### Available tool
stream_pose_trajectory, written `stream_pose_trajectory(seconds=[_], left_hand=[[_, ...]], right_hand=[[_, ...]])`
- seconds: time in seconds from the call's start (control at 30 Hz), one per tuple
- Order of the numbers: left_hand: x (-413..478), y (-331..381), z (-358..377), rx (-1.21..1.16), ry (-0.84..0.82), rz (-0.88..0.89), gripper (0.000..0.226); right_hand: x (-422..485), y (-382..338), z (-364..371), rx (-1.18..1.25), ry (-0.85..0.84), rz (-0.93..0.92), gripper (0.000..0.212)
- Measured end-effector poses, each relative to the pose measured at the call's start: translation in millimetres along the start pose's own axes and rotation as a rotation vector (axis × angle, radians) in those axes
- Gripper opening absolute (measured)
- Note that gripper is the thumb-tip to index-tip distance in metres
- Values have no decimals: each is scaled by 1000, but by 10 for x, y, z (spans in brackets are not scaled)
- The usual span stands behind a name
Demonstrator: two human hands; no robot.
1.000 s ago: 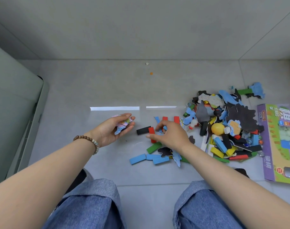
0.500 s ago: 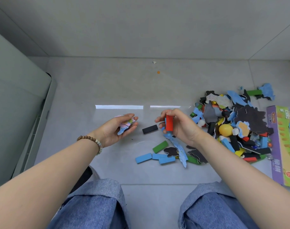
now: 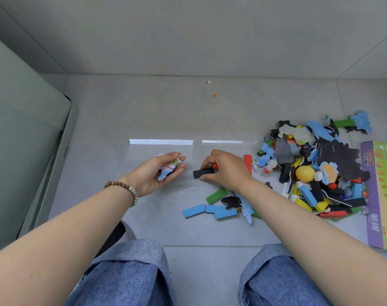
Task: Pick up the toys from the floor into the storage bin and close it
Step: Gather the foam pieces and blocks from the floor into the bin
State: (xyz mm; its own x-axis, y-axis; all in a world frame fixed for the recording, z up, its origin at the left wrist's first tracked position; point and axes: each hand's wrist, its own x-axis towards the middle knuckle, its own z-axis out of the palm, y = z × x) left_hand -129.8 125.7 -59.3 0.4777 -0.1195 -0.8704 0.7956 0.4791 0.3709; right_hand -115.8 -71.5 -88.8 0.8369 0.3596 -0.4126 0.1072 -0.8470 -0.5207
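Two blocks, a black block [image 3: 202,173] and a red block [image 3: 215,165], are gripped by the right hand [image 3: 229,171]; puzzle pieces [image 3: 170,171] are held in the curled left hand [image 3: 153,175].

Views: one only, worn on our head.
Position: we look from above our own knees [image 3: 126,272], which fill the bottom edge.
Facing: forward and steeply down at the floor [image 3: 166,120]; the wall [image 3: 188,29] takes the top band.
Lens: wide angle, so our forearms loom large in both lower corners.
Nearness: close. Our left hand [image 3: 157,173] and right hand [image 3: 226,171] sit mid-frame.
Left edge: we cut off the grey bin [image 3: 22,151].
Right edge: the toy pile [image 3: 316,168] is inside the frame and the colourful box [image 3: 382,191] is cropped.
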Motion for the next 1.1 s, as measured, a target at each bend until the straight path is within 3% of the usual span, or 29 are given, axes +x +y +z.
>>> stream_pose_trajectory(seconds=[0.07,0.17,0.23,0.33,0.47,0.63,0.7,0.9,1.1], left_hand=[[9,-2,10,4,-4,4,10],[25,-9,31,6,-13,4,10],[33,-16,44,2,-17,-1,10],[37,-29,74,1,-29,-2,9],[39,-48,131,11,-32,-4,9],[55,-73,221,37,-33,-15,9],[62,-81,260,48,-35,-17,10],[79,-100,359,74,-39,-25,9],[82,-140,400,136,-39,3,6]], right_hand=[[0,11,47,99,50,13,20],[-78,-44,-53,774,188,193,14],[-165,-19,-203,1066,175,253,10],[-272,102,-414,1237,99,232,6],[-341,303,-484,1258,9,249,31],[-409,348,-472,1579,-40,289,20],[-405,366,-457,1474,-14,318,12],[-243,361,-303,682,247,343,30],[-68,215,-149,173,185,471,42]])
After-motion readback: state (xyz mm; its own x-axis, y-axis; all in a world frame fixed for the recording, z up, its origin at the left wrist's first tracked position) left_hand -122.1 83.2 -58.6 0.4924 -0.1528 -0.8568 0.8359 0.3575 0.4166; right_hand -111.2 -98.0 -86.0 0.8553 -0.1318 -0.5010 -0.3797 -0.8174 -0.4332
